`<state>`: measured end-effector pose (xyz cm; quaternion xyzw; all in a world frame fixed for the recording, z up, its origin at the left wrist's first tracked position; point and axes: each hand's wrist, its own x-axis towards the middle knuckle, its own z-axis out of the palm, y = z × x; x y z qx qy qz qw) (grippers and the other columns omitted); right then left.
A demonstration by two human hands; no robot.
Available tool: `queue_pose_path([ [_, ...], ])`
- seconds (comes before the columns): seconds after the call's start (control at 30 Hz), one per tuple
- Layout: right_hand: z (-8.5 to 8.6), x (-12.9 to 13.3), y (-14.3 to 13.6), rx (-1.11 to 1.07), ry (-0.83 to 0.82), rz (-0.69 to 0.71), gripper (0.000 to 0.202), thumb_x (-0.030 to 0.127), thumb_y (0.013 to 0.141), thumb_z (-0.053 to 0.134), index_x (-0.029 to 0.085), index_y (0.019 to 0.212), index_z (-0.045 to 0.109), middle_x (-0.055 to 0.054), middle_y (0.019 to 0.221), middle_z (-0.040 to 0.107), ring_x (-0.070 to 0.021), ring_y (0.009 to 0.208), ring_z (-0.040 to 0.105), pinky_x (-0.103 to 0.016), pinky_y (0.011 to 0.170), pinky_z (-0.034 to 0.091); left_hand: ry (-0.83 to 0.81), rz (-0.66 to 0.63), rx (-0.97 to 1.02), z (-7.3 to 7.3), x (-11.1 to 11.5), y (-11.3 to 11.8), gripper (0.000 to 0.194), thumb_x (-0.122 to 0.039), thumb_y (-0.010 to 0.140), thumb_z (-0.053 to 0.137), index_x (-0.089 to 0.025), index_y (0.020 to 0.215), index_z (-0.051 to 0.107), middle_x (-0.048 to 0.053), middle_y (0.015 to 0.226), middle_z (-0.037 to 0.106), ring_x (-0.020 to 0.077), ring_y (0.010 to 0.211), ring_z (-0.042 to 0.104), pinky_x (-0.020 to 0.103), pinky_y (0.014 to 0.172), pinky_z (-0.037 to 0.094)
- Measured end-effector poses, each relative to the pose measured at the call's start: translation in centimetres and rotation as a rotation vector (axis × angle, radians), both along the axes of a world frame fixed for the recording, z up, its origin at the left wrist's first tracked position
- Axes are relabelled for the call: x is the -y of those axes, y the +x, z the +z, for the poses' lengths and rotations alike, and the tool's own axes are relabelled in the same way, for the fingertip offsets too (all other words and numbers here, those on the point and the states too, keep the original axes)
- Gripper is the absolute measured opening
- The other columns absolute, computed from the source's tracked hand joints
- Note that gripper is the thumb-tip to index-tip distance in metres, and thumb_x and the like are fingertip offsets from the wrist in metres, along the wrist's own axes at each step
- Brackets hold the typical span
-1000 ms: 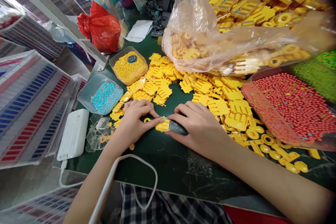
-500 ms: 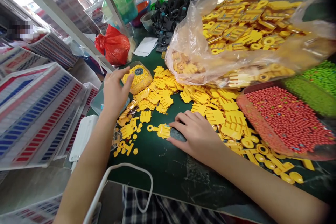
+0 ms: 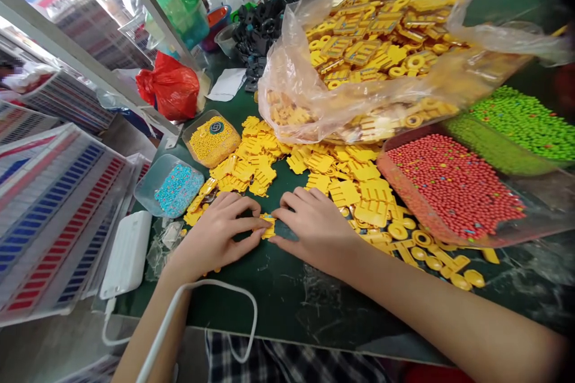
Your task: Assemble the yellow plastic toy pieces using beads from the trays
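A small flat yellow plastic piece (image 3: 268, 226) with slots lies on the green table between my hands, mostly covered by fingers. My left hand (image 3: 220, 230) has its thumb and index finger pressed together on the piece's left part; whether a bead sits between them is too small to tell. From the other side, my right hand (image 3: 317, 224) grips the piece's right edge with thumb and fingertips. Beyond my left hand stand a clear tub of yellow beads (image 3: 211, 143) with a dark round disc on top and a tub of blue beads (image 3: 177, 188).
Loose yellow plastic parts (image 3: 359, 191) spread behind and right of my hands. A big clear bag (image 3: 287, 78) of yellow parts lies behind them. At right are trays of red beads (image 3: 453, 185) and green beads (image 3: 530, 122). A white power bank (image 3: 128, 254) with a cable sits left.
My left hand has come from the yellow bead tub down to the yellow plastic piece. My right hand stays at the piece's right edge. The view has shifted slightly.
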<state>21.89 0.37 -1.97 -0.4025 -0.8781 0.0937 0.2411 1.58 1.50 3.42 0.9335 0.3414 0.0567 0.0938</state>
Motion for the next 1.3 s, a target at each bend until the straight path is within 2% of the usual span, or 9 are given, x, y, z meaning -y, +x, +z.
queue_pose_path([
  [0.43, -0.3, 0.1, 0.0, -0.032, 0.041, -0.006, 0.022, 0.037, 0.082, 0.071, 0.016, 0.088, 0.066, -0.005, 0.086, 0.062, -0.0209, 0.083, 0.049, -0.033, 0.072, 0.029, 0.144, -0.111, -0.050, 0.5, -0.2, 0.2, 0.021, -0.022, 0.096, 0.050, -0.021, 0.096, 0.071, 0.004, 0.092, 0.064, 0.0175, 0.082, 0.054, 0.034, 0.078, 0.037],
  [0.77, -0.6, 0.2, -0.1, -0.046, 0.081, -0.030, 0.020, 0.036, 0.084, 0.069, 0.017, 0.088, 0.067, -0.004, 0.085, 0.061, -0.0214, 0.082, 0.049, -0.034, 0.071, 0.030, 0.292, -0.126, -0.185, 0.9, 0.1, 1.2, 0.025, -0.022, 0.095, 0.046, -0.020, 0.084, 0.068, 0.002, 0.083, 0.067, 0.0191, 0.074, 0.052, 0.037, 0.079, 0.037],
  [0.9, -0.6, 0.2, 0.0, -0.039, 0.076, -0.022, 0.020, 0.036, 0.083, 0.070, 0.016, 0.089, 0.067, -0.004, 0.085, 0.061, -0.0212, 0.082, 0.048, -0.033, 0.071, 0.030, 0.282, -0.088, -0.142, 0.9, -0.1, 0.6, 0.026, -0.022, 0.095, 0.046, -0.020, 0.082, 0.068, 0.003, 0.085, 0.066, 0.0186, 0.075, 0.053, 0.036, 0.076, 0.038],
  [1.0, -0.5, 0.2, 0.0, -0.026, 0.072, -0.016, 0.023, 0.037, 0.080, 0.072, 0.016, 0.089, 0.066, -0.004, 0.085, 0.061, -0.0211, 0.081, 0.048, -0.033, 0.071, 0.030, 0.247, -0.067, -0.065, 0.7, -0.1, 0.1, 0.023, -0.022, 0.096, 0.047, -0.020, 0.089, 0.069, 0.003, 0.087, 0.066, 0.0177, 0.077, 0.053, 0.035, 0.076, 0.039],
  [1.1, -0.5, 0.1, 0.0, -0.030, 0.054, -0.015, 0.021, 0.036, 0.081, 0.072, 0.017, 0.089, 0.067, -0.004, 0.085, 0.061, -0.0210, 0.081, 0.048, -0.033, 0.070, 0.030, 0.207, -0.074, -0.022, 0.4, -0.1, -0.1, 0.021, -0.022, 0.095, 0.049, -0.022, 0.094, 0.070, 0.003, 0.086, 0.065, 0.0167, 0.078, 0.054, 0.034, 0.076, 0.038],
  [1.3, -0.5, 0.1, -0.1, -0.028, 0.042, -0.018, 0.022, 0.035, 0.080, 0.073, 0.017, 0.089, 0.068, -0.004, 0.085, 0.061, -0.0213, 0.082, 0.049, -0.033, 0.071, 0.030, 0.187, -0.093, -0.021, 0.0, -0.2, 0.3, 0.024, -0.021, 0.096, 0.047, -0.022, 0.091, 0.071, 0.003, 0.085, 0.064, 0.0158, 0.076, 0.053, 0.033, 0.076, 0.039],
])
